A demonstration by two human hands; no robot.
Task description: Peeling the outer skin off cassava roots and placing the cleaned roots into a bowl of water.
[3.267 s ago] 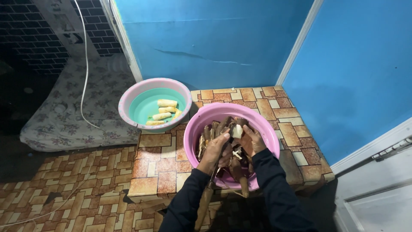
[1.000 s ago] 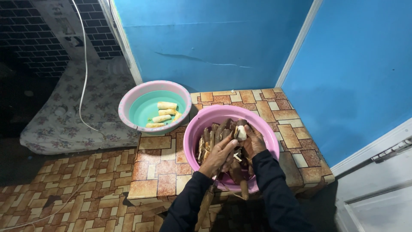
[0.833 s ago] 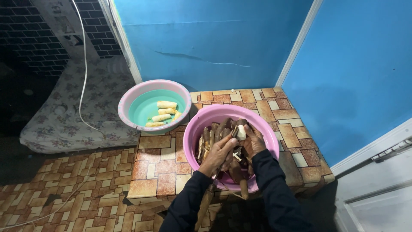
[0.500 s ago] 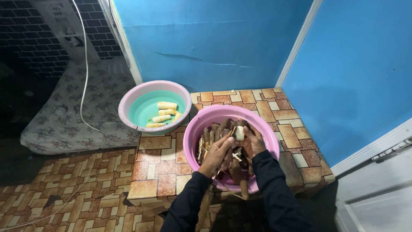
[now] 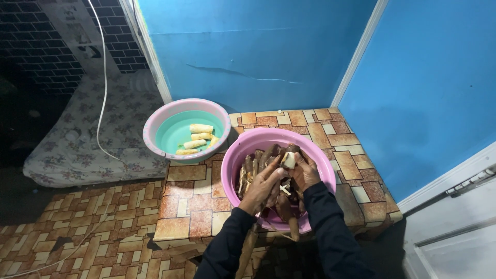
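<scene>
- Your left hand [image 5: 266,183] is over the near side of the pink basin [image 5: 232,165], its fingers curled around brown-skinned cassava roots; exactly which root they grip is hard to tell in the dark pile.
- Your right hand [image 5: 306,173] is just beside it, fingers closed around a partly peeled cassava piece [image 5: 289,159] whose pale flesh shows at the upper end, above the fingertips.
- That piece sits above the middle of the pink basin, raised a little over the heap and between your two hands.
- The pink basin is full of unpeeled cassava roots [image 5: 256,161], long and brown, lying every which way; one root [image 5: 292,227] pokes out over the near rim towards you.
- Another long brown root [image 5: 247,250] hangs below the surface edge, along your left sleeve.
- The basin rests on a low surface [image 5: 191,199] covered in a brick-patterned sheet of orange and cream.
- Behind and to the left, a second basin [image 5: 155,124] with a pink rim and teal inside sits at the far left corner of the surface, apart from the pink one.
- Peeled cassava pieces [image 5: 199,137], pale yellow, lie inside it.
- Blue walls [image 5: 258,46] meet in a corner behind the surface, and a floral mattress [image 5: 88,139] lies on the floor at the left.
</scene>
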